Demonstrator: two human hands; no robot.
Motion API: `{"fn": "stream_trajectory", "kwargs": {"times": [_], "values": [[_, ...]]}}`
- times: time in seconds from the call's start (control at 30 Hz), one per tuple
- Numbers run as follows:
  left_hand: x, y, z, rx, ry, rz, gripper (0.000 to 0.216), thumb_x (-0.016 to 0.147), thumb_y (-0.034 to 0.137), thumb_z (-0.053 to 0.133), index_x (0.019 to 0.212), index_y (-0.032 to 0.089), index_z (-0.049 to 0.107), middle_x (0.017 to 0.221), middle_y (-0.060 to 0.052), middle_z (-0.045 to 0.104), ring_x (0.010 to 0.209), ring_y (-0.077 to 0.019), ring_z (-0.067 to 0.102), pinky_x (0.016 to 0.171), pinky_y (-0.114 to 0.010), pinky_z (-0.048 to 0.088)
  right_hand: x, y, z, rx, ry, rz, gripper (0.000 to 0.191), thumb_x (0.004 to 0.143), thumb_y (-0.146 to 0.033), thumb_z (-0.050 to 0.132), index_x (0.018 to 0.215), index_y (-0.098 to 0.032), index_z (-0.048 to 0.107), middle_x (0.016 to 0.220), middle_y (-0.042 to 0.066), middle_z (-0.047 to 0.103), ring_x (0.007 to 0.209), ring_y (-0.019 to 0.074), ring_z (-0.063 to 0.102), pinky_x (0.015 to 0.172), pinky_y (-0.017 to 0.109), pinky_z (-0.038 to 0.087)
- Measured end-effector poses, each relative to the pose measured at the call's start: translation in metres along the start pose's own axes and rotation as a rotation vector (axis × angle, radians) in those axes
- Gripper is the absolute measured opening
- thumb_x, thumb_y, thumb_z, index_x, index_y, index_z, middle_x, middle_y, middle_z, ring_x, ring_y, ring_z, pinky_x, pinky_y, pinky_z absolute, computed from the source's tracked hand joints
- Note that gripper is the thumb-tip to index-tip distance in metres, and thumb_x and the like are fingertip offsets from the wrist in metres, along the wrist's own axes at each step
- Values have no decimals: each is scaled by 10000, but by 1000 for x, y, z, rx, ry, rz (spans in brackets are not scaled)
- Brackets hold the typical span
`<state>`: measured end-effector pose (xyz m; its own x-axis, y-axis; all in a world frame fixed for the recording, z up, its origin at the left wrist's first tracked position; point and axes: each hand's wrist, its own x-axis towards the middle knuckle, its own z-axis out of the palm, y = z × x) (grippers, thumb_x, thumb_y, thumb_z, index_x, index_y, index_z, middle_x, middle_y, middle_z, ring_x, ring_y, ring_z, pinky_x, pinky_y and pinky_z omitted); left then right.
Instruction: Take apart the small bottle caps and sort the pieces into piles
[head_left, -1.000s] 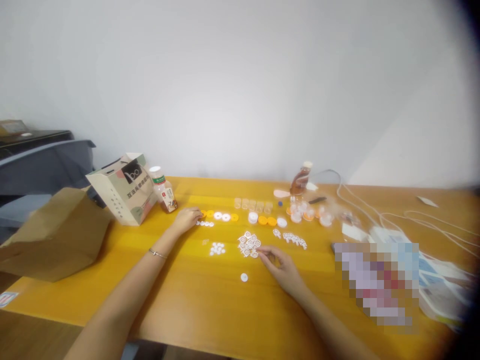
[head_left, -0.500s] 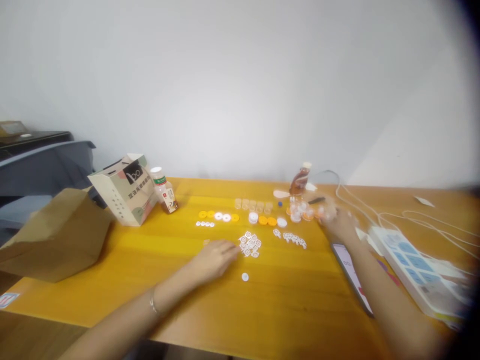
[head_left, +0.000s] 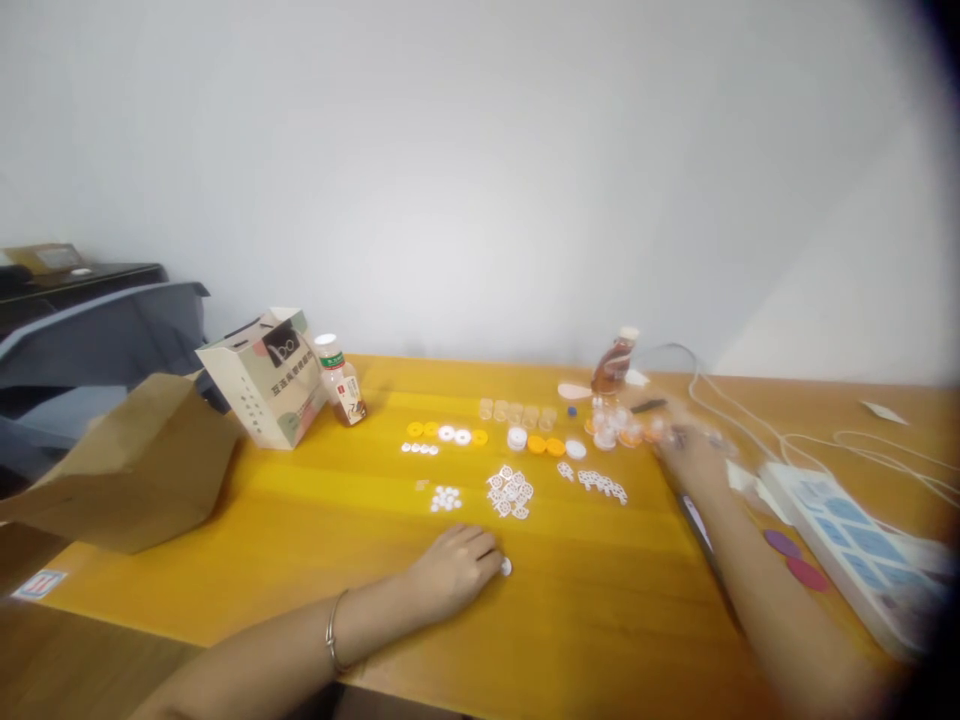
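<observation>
My left hand (head_left: 456,572) lies low over the table, fingers closed together, their tips at the edge of a small white disc (head_left: 507,567). Beyond it are a cluster of small white round pieces (head_left: 446,498) and a pile of white cut-out wheel-like pieces (head_left: 510,492). At the right, my right hand (head_left: 691,455) reaches among clear and orange small parts (head_left: 630,432); motion blur hides its fingers and anything in them. A dark pen-like item (head_left: 649,406) lies just behind them. A phone (head_left: 697,522) is partly covered by my right forearm.
On the table stand a paper bag (head_left: 274,385), a white-capped bottle (head_left: 341,385) and a brown drink bottle (head_left: 615,362). Rows of yellow and white rings (head_left: 447,433) and clear cups (head_left: 516,413) sit mid-table. A white-and-blue box (head_left: 847,540) and cables (head_left: 750,425) occupy the right.
My left hand has drawn nearer to me, uncovering the cluster of white round pieces and reaching the single disc. My right hand stays by the clear and orange parts. The view has shifted slightly.
</observation>
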<state>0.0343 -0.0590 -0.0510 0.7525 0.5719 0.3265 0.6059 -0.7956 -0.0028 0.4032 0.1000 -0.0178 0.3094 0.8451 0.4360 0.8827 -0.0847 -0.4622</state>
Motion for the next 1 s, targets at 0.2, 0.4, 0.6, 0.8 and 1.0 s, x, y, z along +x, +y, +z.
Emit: {"fn": "stream_trajectory", "kwargs": {"times": [0.2, 0.4, 0.6, 0.8, 1.0], "values": [[-2, -11, -24, -15, 38, -114, 212, 900, 224, 383, 801, 159, 558, 740, -68, 558, 706, -179, 524, 673, -314, 371, -32, -30, -21, 97, -5, -74, 365, 822, -346, 477, 1092, -104, 519, 978, 187, 608, 889, 268, 565, 702, 340, 395], [-19, -92, -63, 0, -80, -483, 210, 826, 232, 410, 693, 181, 564, 714, -44, 595, 682, -175, 547, 623, -269, 366, -112, -84, -25, 386, -272, -326, 324, 838, -416, 451, 1066, -194, 513, 882, 66, 622, 789, 213, 590, 716, 318, 460], [-36, -165, -58, 59, -209, -727, 216, 745, 279, 453, 605, 166, 573, 658, -62, 625, 614, -183, 568, 530, -241, 348, -177, -119, -14, 543, -527, -460, 267, 844, -347, 474, 1077, -223, 516, 967, 61, 628, 881, 208, 596, 793, 326, 474], [-31, -188, -43, 12, -256, -708, 223, 723, 318, 463, 600, 171, 578, 625, -44, 629, 574, -166, 556, 509, -228, 335, -196, -128, -5, 553, -624, -577, 244, 830, -279, 497, 1067, -223, 522, 923, 57, 627, 843, 198, 594, 796, 331, 478], [-30, -191, -35, -49, -222, -677, 264, 746, 357, 462, 593, 168, 565, 596, -29, 607, 549, -156, 534, 509, -228, 333, -200, -128, -2, 539, -637, -613, 252, 827, -269, 509, 1074, -219, 512, 949, 71, 618, 879, 209, 581, 811, 345, 470]]}}
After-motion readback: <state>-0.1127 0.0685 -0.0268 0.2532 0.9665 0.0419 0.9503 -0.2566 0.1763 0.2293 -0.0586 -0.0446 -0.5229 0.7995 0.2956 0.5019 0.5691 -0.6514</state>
